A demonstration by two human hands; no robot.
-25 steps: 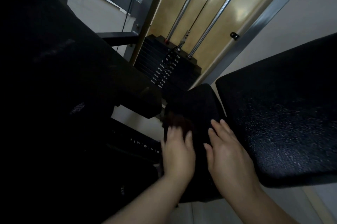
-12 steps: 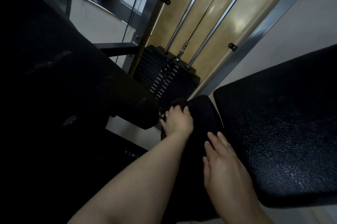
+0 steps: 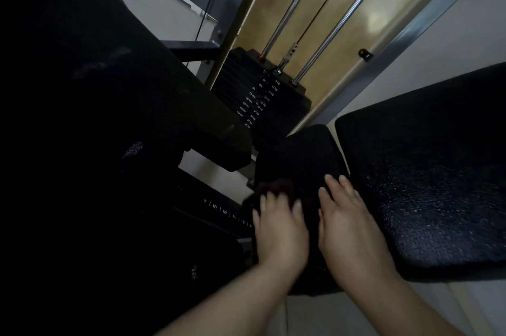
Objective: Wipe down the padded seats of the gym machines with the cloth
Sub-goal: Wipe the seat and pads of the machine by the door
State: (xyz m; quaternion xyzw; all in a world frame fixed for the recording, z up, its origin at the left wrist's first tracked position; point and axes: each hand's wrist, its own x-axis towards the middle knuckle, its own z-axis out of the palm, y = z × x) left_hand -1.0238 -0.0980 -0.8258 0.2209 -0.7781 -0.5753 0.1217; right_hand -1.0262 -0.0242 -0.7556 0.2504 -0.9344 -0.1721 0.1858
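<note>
A: Which is the largest element shown?
B: A dark padded back rest [image 3: 90, 105], filling the left side and running from the top edge down towards the centre. Next in size is the large textured seat pad [image 3: 427, 179] at the right edge, its surface speckled with highlights

A: And between the two?
B: A narrow padded seat [image 3: 301, 155], lying just beside the left edge of the large pad. Beyond its far end stands the weight stack [image 3: 262, 97], its plates labelled in pounds and kilograms, with two chrome guide rods [image 3: 342, 21] rising from it towards the top edge. A numbered adjustment scale [image 3: 227, 212] shows to the left of the narrow seat

A: Where are the hands?
B: Both rest on the near half of the narrow seat. The right hand [image 3: 353, 229] lies flat, fingers straight and slightly spread, palm pressed on the padding near the seat's right edge. The left hand [image 3: 282, 229] is somewhat blurred; its fingers extend forward and press down on the cloth [image 3: 273, 188]

A: And the cloth itself?
B: Dark reddish, bunched under the left fingertips at the left edge of the narrow seat
</note>
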